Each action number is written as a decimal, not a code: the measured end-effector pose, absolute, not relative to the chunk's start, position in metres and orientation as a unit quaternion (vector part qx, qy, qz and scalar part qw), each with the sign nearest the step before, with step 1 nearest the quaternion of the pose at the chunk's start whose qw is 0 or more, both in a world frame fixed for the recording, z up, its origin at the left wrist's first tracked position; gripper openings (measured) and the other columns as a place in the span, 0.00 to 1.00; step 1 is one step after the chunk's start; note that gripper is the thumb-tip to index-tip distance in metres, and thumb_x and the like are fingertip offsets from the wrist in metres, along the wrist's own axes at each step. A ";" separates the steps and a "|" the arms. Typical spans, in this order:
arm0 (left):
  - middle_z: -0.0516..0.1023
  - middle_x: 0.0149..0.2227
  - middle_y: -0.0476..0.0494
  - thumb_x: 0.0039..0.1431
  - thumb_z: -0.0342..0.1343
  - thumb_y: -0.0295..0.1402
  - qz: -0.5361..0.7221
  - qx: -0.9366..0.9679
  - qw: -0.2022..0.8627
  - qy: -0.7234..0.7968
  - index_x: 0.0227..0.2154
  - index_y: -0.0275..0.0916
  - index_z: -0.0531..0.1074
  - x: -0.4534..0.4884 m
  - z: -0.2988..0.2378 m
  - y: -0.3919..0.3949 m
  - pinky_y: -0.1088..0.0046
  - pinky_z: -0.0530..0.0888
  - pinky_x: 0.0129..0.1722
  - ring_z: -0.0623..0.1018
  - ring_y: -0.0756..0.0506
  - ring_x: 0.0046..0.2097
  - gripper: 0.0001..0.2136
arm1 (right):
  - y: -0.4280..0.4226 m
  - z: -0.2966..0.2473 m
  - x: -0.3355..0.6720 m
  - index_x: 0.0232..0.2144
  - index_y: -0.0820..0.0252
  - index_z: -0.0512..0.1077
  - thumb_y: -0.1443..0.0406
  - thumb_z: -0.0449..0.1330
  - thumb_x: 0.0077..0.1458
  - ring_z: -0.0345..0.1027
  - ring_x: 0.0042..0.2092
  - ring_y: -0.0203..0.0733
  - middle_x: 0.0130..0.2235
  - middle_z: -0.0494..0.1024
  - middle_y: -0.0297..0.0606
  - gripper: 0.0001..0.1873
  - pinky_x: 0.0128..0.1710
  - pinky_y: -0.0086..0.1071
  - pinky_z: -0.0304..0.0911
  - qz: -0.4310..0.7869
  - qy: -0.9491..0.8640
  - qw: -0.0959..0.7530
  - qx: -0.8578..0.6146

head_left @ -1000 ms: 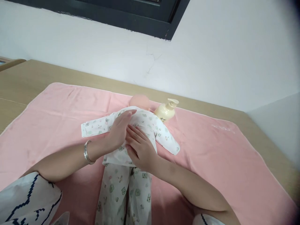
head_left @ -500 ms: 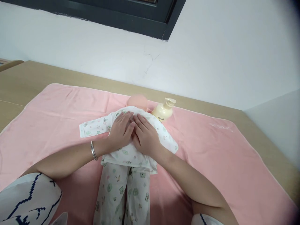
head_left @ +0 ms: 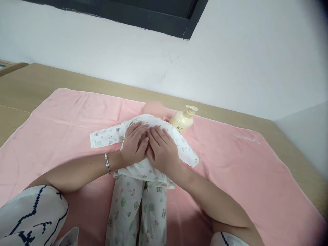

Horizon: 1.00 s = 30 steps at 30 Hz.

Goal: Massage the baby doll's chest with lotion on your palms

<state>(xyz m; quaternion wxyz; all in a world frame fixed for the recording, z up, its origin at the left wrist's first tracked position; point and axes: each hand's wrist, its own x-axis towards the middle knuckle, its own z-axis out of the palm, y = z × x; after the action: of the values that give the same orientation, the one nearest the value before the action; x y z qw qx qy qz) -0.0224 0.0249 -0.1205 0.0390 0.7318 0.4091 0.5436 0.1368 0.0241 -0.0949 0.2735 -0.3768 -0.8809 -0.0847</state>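
Note:
A baby doll (head_left: 153,108) lies face down on a pink towel (head_left: 230,164), dressed in a white printed top (head_left: 107,136) and matching trousers (head_left: 135,212). My left hand (head_left: 133,144) lies flat on the doll's back, fingers stretched out. My right hand (head_left: 162,150) rests flat beside it on the same back, fingers spread, touching the left hand. Neither hand holds anything. A silver bangle (head_left: 107,163) sits on my left wrist.
A cream pump bottle (head_left: 183,119) lies on the towel just right of the doll's head. The towel covers a wooden tabletop (head_left: 38,82) that meets a white wall. My patterned sleeve (head_left: 30,218) shows at the bottom left.
My right hand slid up the doll's back to lie beside my left hand; both now rest flat side by side. The view shifted slightly.

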 end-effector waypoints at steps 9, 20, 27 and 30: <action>0.72 0.58 0.35 0.64 0.47 0.29 0.524 0.743 0.055 0.413 0.55 0.36 0.67 -0.021 -0.119 0.026 0.52 0.67 0.62 0.69 0.40 0.61 0.17 | 0.054 -0.094 0.149 0.62 0.73 0.62 0.62 0.50 0.61 0.53 0.68 0.56 0.66 0.63 0.54 0.30 0.67 0.55 0.53 -0.032 -0.879 0.220 -0.421; 0.73 0.58 0.37 0.66 0.46 0.30 0.501 0.753 0.050 0.423 0.54 0.38 0.70 -0.022 -0.120 0.031 0.52 0.67 0.63 0.70 0.40 0.60 0.16 | 0.046 -0.101 0.144 0.39 0.59 0.78 0.67 0.52 0.58 0.67 0.58 0.47 0.42 0.82 0.40 0.15 0.67 0.51 0.54 -0.030 -0.929 0.309 -0.203; 0.70 0.57 0.36 0.58 0.51 0.26 0.504 0.731 0.055 0.456 0.52 0.37 0.70 -0.019 -0.119 0.028 0.52 0.66 0.63 0.68 0.40 0.60 0.18 | 0.051 -0.091 0.151 0.57 0.72 0.69 0.63 0.46 0.66 0.65 0.62 0.56 0.59 0.71 0.55 0.24 0.59 0.50 0.65 -0.103 -0.858 0.239 -0.442; 0.66 0.56 0.34 0.57 0.53 0.29 0.486 0.705 0.069 0.512 0.50 0.35 0.71 -0.018 -0.115 0.023 0.52 0.67 0.61 0.67 0.38 0.58 0.17 | 0.030 -0.084 0.145 0.58 0.72 0.68 0.62 0.46 0.68 0.69 0.58 0.59 0.58 0.73 0.57 0.25 0.54 0.48 0.69 -0.155 -0.846 0.162 -0.483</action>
<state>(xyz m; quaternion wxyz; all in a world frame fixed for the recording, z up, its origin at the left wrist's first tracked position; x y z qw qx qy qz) -0.0180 0.0231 -0.1155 0.0693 0.7049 0.5118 0.4862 0.1453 0.0298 -0.0843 0.1618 -0.4830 -0.8465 -0.1548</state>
